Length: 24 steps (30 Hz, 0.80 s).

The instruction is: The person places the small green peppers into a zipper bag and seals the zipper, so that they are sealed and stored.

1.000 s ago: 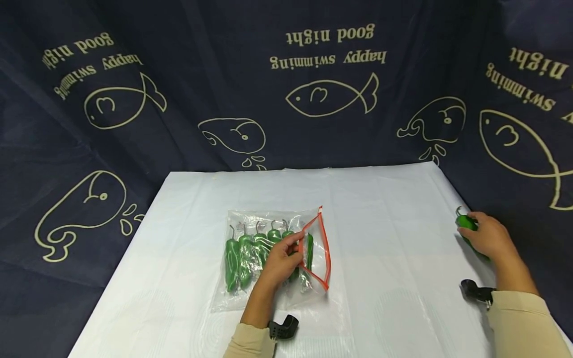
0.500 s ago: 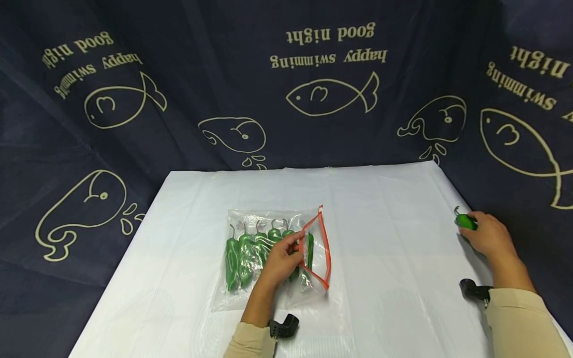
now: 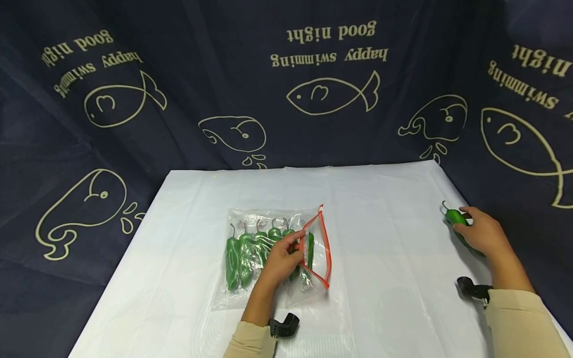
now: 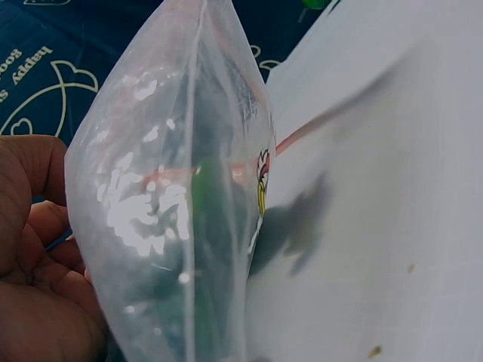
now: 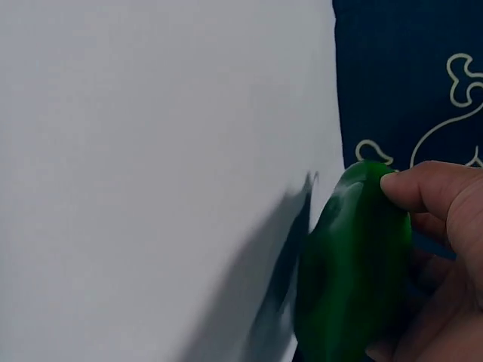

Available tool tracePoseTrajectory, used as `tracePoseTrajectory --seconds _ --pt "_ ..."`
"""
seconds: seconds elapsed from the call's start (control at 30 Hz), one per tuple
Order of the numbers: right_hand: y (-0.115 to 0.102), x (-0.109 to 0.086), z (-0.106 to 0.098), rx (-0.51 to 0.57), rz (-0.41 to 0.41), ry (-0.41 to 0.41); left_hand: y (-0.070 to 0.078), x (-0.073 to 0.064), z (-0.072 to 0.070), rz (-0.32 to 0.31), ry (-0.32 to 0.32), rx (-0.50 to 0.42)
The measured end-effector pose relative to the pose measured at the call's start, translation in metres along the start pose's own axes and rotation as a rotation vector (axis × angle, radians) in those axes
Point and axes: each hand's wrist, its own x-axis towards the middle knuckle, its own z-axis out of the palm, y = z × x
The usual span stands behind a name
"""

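My left hand [image 3: 278,262] pinches the near edge of a clear zip bag [image 3: 224,301] by its red-edged mouth, which gapes to the right. Inside lie several green peppers [image 3: 232,263], most in a row with stems pointing away; my hand covers part of them. In the left wrist view, fingers [image 4: 45,170] grip the bag's plastic [image 4: 143,98], and a green shape shows blurred through it. At the table's right edge, my right hand [image 3: 484,234] holds another green pepper [image 3: 455,217] between thumb and fingers. That pepper [image 5: 351,264] casts a dark shadow in the right wrist view.
A white cloth [image 3: 385,214] covers the table. Behind it and at the sides hangs a dark blue curtain [image 3: 188,89] printed with fish and lettering. Black wrist cameras [image 3: 286,325] sit at both sleeves.
My right hand has shifted a little left with the pepper, whose stem end now sits farther in from the table's right edge. The left hand and bag stay in place.
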Motion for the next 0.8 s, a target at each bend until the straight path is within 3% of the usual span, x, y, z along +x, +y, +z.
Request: tracePoseTrajectory --seconds 0.13,0.4,0.8 --pt "-0.009 0.004 0.000 0.005 -0.036 -0.002 -0.003 0.002 -0.001 -0.003 -0.002 0.007" --pt "-0.027 0.008 -0.001 0.040 -0.045 -0.023 -0.035 0.013 -0.001 -0.002 0.007 -0.032" --pt "-0.063 0.005 0.003 0.140 -0.040 -0.007 -0.037 0.012 -0.002 0.018 0.007 -0.026"
